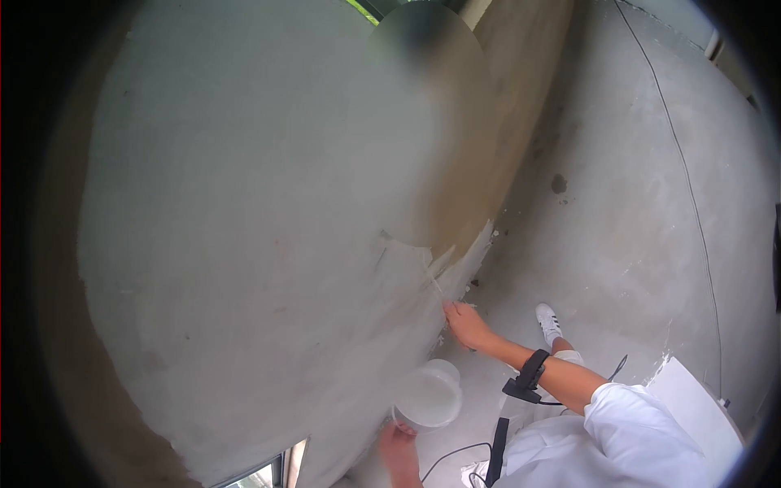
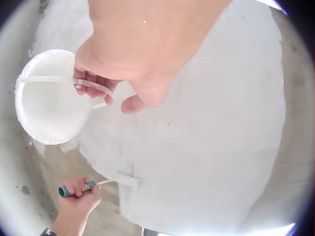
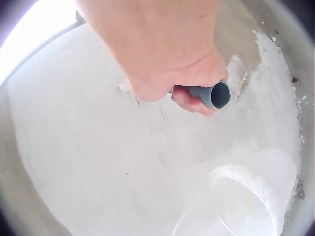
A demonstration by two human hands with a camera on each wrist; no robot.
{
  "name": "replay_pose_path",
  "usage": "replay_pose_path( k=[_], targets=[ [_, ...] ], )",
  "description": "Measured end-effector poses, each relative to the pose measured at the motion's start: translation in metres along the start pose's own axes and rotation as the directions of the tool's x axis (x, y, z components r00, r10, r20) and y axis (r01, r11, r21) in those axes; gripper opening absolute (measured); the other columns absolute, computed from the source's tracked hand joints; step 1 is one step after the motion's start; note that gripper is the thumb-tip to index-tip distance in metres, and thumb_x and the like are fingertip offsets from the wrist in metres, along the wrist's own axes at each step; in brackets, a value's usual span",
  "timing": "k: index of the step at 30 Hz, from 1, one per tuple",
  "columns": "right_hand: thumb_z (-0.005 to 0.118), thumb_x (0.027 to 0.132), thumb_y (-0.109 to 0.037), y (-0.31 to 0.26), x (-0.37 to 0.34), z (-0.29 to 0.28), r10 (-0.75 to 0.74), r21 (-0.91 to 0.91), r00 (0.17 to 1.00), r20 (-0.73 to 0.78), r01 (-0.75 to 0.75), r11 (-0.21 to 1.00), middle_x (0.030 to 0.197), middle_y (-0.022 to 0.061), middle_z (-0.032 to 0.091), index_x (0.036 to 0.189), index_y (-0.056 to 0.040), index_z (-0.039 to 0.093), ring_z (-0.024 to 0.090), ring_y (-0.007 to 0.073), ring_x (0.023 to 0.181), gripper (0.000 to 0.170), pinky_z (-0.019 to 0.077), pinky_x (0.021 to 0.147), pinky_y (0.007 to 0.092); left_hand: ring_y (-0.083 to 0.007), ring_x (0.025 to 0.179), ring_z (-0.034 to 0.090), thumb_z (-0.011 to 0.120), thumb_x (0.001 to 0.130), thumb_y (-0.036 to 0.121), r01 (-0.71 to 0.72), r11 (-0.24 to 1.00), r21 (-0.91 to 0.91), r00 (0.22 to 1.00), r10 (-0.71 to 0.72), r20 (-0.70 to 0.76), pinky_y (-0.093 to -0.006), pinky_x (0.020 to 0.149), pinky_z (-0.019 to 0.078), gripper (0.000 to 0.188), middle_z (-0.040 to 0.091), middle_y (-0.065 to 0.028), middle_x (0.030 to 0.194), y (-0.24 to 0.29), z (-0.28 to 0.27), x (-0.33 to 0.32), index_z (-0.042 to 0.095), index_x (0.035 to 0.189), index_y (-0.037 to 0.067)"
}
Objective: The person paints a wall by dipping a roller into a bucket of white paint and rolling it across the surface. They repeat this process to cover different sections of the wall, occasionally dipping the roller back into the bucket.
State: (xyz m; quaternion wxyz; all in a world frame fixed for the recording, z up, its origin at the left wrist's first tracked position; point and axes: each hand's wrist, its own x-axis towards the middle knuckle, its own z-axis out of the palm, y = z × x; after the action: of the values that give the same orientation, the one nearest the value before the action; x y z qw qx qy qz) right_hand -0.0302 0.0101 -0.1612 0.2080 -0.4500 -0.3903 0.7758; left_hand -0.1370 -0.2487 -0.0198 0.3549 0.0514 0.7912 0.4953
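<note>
Left wrist view: white bucket (image 2: 22,120), left of frame, hangs by its strap handle (image 2: 47,78); left hand (image 2: 130,61) curls its fingers round the strap, thumb free. Lower left, right hand (image 2: 78,196) wraps closed round the teal grip (image 2: 63,191) of a roller-like tool (image 2: 128,180). Bucket probably lightish, slick-walled (contents unclear), best held mid-strap; tool looks stiff, best by its grip

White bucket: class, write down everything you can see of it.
The white bucket looks plastic, round and open-topped. A white band-like handle crosses its mouth, and the left hand grips it. The inside looks whitish; how full it is cannot be told. It is close to the coated wall; whether it hangs or rests on something is unclear.
</note>
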Motion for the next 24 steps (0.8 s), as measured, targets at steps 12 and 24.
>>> replay_pose_path(
  k=[12,24],
  targets=[
    [0.034,0.102,-0.046,0.033,-0.034,0.048,0.034,-0.181,0.992,0.119,-0.012,0.983,0.068,0.0156,0.055,0.085,0.0034,0.055,0.058,0.0271,0.065,0.056,0.0462,0.061,0.0402,-0.0154,0.080,0.057,0.053,0.088,-0.006,0.018,0.980,0.198,0.998,-0.005,-0.065,-0.0281,0.075,0.0506,0.012,0.055,-0.0063,0.087,0.001,-0.011,-0.008,0.055,0.100,-0.003],
    [0.035,0.100,-0.056,-0.086,0.069,-0.063,0.079,0.410,0.996,-0.052,-0.051,0.911,0.056,-0.0028,0.033,0.077,-0.0122,0.037,0.029,0.0087,0.041,0.050,0.0294,0.036,0.0281,-0.0157,0.083,0.057,0.054,0.093,0.004,0.028,0.999,0.047,0.998,-0.025,-0.066,-0.0295,0.074,0.0511,0.011,0.056,-0.0073,0.090,-0.005,-0.016,-0.004,0.055,0.103,-0.002]
  ],
)
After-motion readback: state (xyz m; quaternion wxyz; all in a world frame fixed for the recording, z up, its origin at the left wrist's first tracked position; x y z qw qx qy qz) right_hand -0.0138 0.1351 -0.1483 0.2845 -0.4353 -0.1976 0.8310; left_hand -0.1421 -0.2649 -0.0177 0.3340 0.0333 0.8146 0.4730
